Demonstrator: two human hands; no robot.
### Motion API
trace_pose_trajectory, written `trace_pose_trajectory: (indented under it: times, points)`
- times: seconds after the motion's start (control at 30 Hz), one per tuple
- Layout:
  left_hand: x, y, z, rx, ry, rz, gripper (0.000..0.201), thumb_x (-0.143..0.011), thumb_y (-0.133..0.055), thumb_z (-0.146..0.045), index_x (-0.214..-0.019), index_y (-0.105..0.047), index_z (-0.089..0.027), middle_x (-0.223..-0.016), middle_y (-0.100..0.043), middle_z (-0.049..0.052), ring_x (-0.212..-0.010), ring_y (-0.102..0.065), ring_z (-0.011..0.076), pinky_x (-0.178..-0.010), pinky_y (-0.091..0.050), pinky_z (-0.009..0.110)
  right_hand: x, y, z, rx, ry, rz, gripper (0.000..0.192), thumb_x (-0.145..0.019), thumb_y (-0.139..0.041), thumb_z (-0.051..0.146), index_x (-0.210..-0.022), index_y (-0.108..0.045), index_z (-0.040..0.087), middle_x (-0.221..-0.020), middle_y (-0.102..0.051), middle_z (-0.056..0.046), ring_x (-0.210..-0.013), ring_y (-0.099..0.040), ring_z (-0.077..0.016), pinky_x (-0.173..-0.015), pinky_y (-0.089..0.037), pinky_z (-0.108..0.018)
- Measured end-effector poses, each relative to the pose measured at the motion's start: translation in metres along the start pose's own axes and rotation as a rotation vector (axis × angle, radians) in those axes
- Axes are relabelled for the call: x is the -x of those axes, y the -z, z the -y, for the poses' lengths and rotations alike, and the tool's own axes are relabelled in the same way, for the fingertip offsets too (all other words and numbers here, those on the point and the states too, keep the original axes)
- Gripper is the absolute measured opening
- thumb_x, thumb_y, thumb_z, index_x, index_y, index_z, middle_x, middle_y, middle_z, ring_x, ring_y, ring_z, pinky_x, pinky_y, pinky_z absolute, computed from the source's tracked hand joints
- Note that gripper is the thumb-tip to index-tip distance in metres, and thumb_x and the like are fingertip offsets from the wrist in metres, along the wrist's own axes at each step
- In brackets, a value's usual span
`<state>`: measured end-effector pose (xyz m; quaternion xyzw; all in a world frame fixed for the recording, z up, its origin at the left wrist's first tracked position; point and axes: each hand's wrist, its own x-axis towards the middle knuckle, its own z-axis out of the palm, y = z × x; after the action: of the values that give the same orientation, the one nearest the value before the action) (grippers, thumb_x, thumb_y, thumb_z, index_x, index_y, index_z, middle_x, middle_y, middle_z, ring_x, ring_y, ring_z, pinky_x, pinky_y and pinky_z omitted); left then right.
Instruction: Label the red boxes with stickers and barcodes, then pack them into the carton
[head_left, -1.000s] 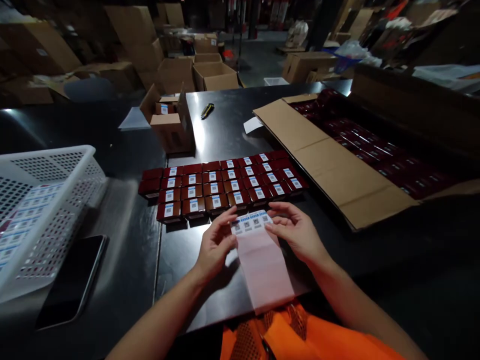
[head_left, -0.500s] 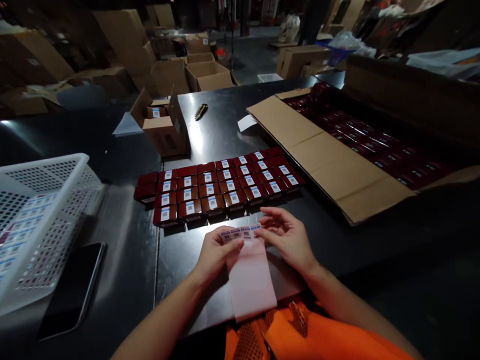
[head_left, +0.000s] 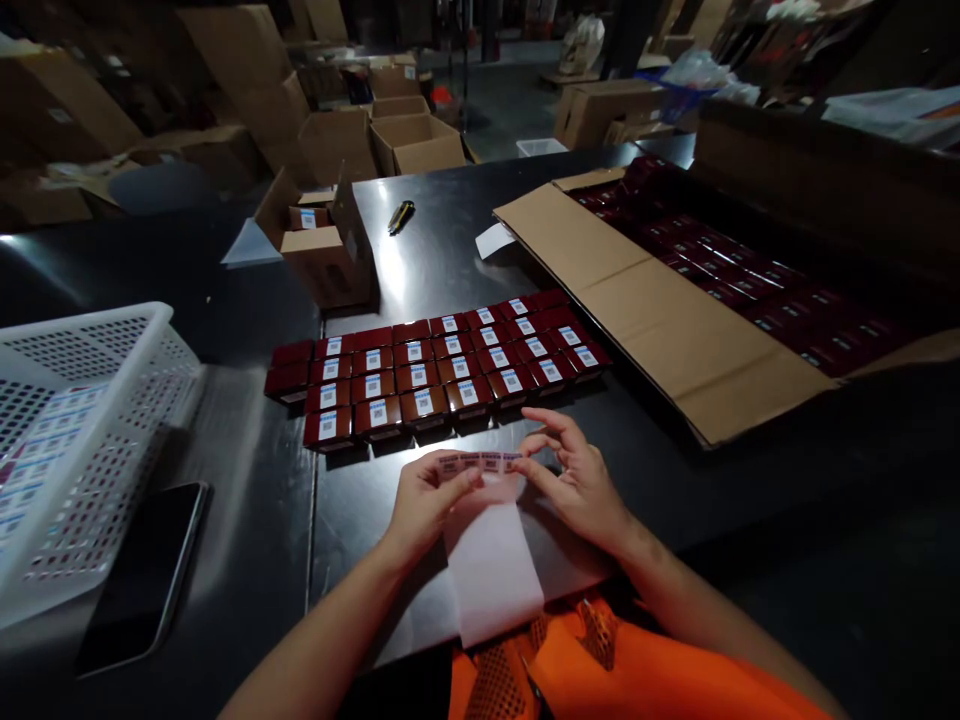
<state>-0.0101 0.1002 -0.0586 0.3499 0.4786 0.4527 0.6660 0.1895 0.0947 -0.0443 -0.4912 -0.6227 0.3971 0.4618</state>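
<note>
Head view: both hands are working a label sheet (head_left: 487, 540) just short of the red boxes (head_left: 435, 370).
Left hand (head_left: 427, 500) is pinching its top-left corner; right hand (head_left: 577, 480), fingers loose, is picking at the label row's right end, running crosswise.

The label sheet (head_left: 491, 540) now sits lower and nearer the body, its sticker row folding back flatter above the left hand (head_left: 427, 500), while the right hand (head_left: 574, 480) spreads its fingers wider.
</note>
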Motion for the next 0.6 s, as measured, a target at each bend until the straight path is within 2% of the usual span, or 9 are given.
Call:
trace_pose_trajectory:
  times: [0.07, 0.17, 0.27, 0.37, 0.47, 0.6]
  points:
    - [-0.001, 0.001, 0.001, -0.009, -0.009, -0.005, 0.036, -0.058, -0.092, -0.04, -0.078, -0.076, -0.015, -0.067, -0.074, 0.004, -0.06, -0.064, 0.0112, -0.06, -0.051, 0.02, 0.0, -0.002, -0.002, 0.007, 0.032, -0.056, 0.048, -0.086, -0.072, 0.028, -0.13, -0.054, 0.029, -0.091, -0.068, 0.0, -0.079, -0.066, -0.0153, -0.074, -0.055, -0.029]
    - [-0.002, 0.002, 0.003, -0.025, -0.023, 0.001, 0.035, -0.059, -0.091, -0.04, -0.078, -0.075, -0.015, -0.066, -0.073, 0.003, -0.06, -0.063, 0.0106, -0.06, -0.051, 0.02, -0.003, -0.009, -0.004, -0.145, 0.04, -0.126, 0.055, -0.078, -0.079, 0.023, -0.127, -0.055, 0.031, -0.105, -0.067, -0.001, -0.082, -0.066, -0.014, -0.08, -0.056, -0.03]
    - [-0.003, 0.002, 0.004, -0.018, -0.023, -0.001, 0.034, -0.06, -0.091, -0.039, -0.079, -0.075, -0.016, -0.066, -0.072, 0.002, -0.061, -0.063, 0.0105, -0.06, -0.051, 0.019, -0.006, -0.014, 0.0, -0.319, -0.005, -0.137, 0.058, -0.075, -0.081, 0.02, -0.125, -0.053, 0.03, -0.093, -0.069, 0.001, -0.08, -0.066, -0.0138, -0.077, -0.056, -0.028]
    - [-0.003, 0.002, 0.005, -0.006, -0.015, -0.005, 0.034, -0.059, -0.091, -0.039, -0.079, -0.075, -0.016, -0.066, -0.072, 0.002, -0.06, -0.064, 0.0103, -0.06, -0.051, 0.019, -0.007, -0.016, 0.004, -0.39, -0.097, -0.117, 0.064, -0.074, -0.081, 0.023, -0.128, -0.047, 0.029, -0.082, -0.069, 0.004, -0.078, -0.066, -0.0146, -0.076, -0.055, -0.029]
    - [-0.002, 0.002, 0.005, -0.011, -0.01, -0.009, 0.035, -0.059, -0.091, -0.039, -0.079, -0.075, -0.016, -0.067, -0.073, 0.002, -0.061, -0.064, 0.011, -0.061, -0.052, 0.02, -0.003, -0.016, 0.002, -0.33, -0.138, -0.122, 0.069, -0.076, -0.08, 0.029, -0.134, -0.042, 0.028, -0.076, -0.069, 0.005, -0.074, -0.067, -0.0161, -0.079, -0.055, -0.033]
    - [-0.001, 0.003, 0.004, -0.052, -0.026, -0.018, 0.034, -0.06, -0.09, -0.04, -0.079, -0.076, -0.015, -0.068, -0.074, 0.004, -0.062, -0.065, 0.0125, -0.062, -0.052, 0.021, 0.003, -0.014, -0.004, -0.052, -0.024, -0.16, 0.061, -0.084, -0.074, 0.031, -0.137, -0.043, 0.029, -0.076, -0.067, 0.004, -0.076, -0.067, -0.0178, -0.08, -0.054, -0.035]
